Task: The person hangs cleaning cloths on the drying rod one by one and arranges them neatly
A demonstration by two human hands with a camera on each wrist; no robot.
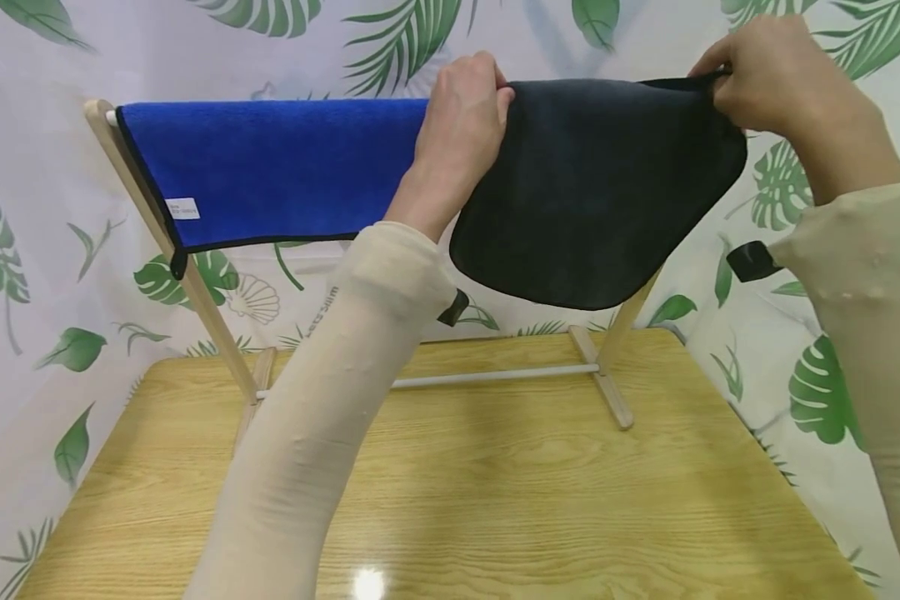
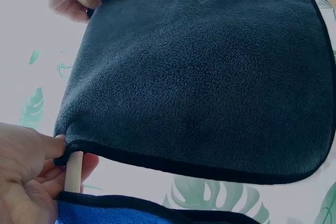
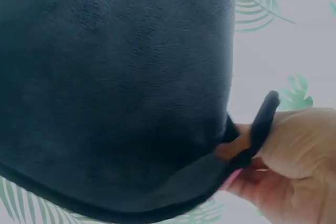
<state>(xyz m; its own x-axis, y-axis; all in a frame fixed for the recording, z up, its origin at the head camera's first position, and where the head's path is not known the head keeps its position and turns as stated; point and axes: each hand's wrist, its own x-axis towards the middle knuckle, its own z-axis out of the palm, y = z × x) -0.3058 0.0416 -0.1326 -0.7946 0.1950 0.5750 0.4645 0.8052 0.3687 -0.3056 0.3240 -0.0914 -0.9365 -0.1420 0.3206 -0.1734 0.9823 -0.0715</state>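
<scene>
A dark grey towel (image 1: 600, 192) with black edging is draped over the top rod (image 2: 74, 172) of a wooden rack, on its right half. My left hand (image 1: 459, 137) pinches the towel's upper left edge at the rod, thumb on the near side. At the upper right edge, my right hand (image 1: 783, 83) grips the towel; a black hanging loop (image 3: 262, 121) shows beside the fingers in the right wrist view. To the left, a blue towel (image 1: 270, 167) with black edging and a white label hangs folded over the same rod. The rod's right end is hidden behind cloth and hand.
The rack's left post (image 1: 221, 325) and its right foot (image 1: 607, 392) stand on a wood-grain table (image 1: 495, 483), joined by a low white bar (image 1: 495, 376). Leaf-patterned cloth (image 1: 67, 275) covers the walls behind and beside. A dark wrist-camera piece (image 1: 753, 261) juts from the right sleeve.
</scene>
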